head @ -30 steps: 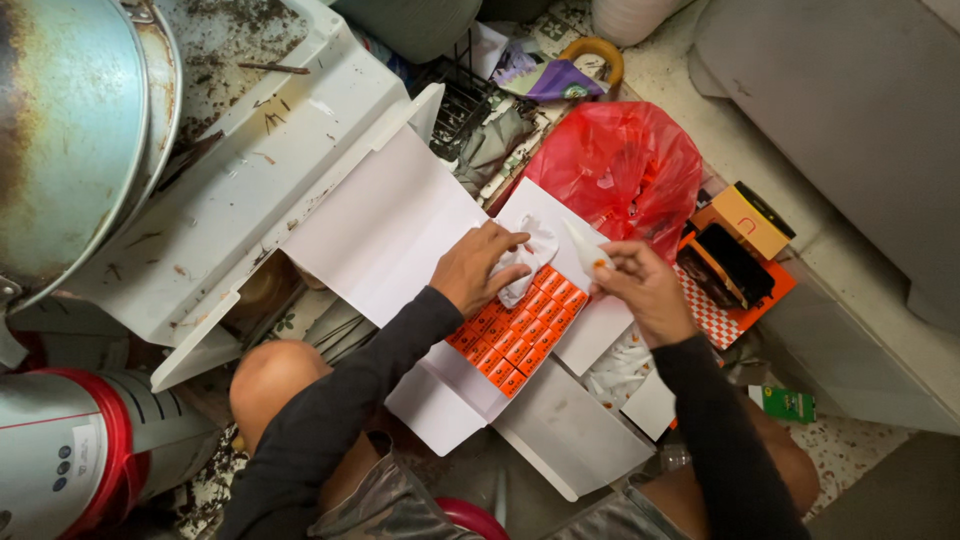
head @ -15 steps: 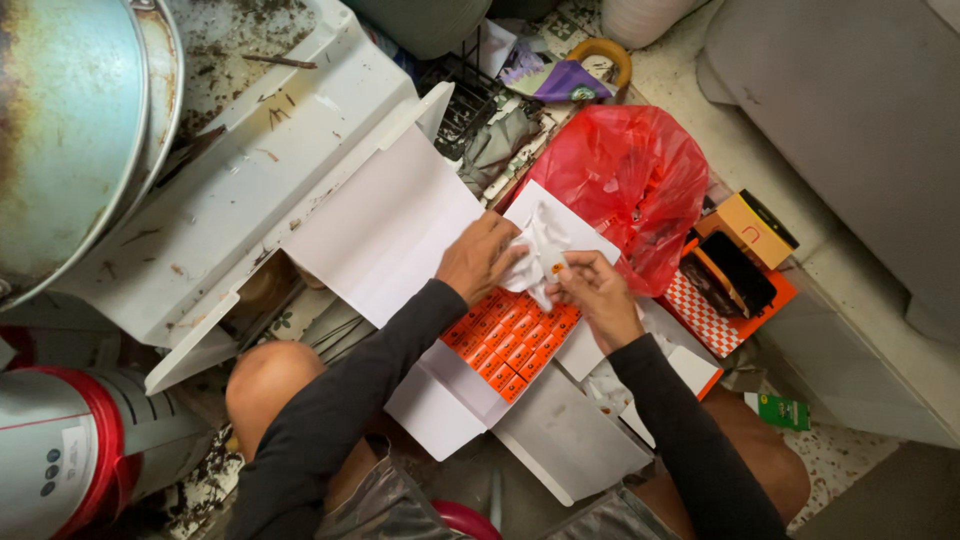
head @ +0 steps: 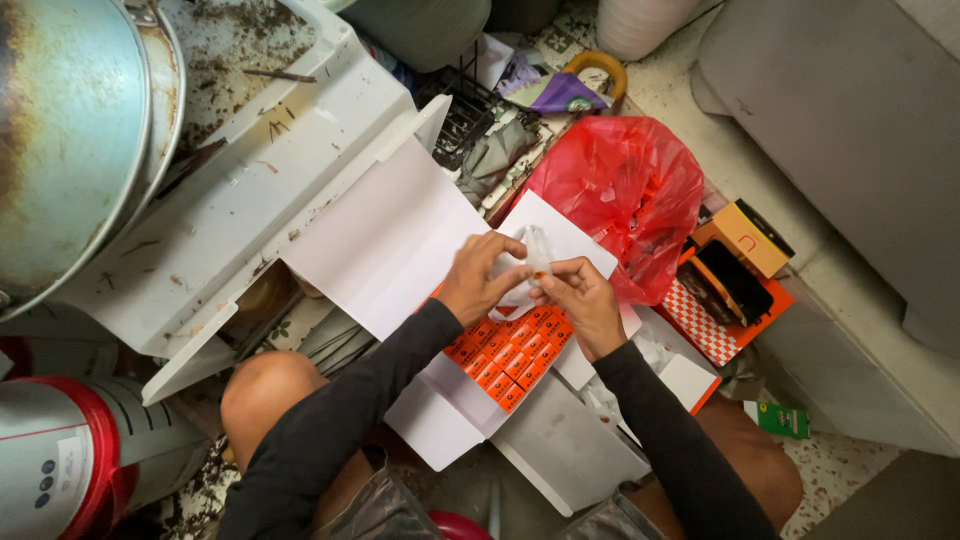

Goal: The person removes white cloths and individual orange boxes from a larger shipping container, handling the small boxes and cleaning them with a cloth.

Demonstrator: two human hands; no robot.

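While I watch from the headcam, the left hand (head: pixel 480 282) and right hand (head: pixel 582 300) pinch a small clear plastic bag (head: pixel 530 262) between closed fingertips, above a white box (head: pixel 440 420) of orange packets (head: pixel 508 350). Around it, a red bag (head: pixel 620 195), a dirty white cabinet (head: pixel 250 190) and speckled floor (head: pixel 850 470) crowd the cramped room.

A small clear plastic bag (head: pixel 532 262), crumpled, above rows of orange boxes (head: pixel 508 352).
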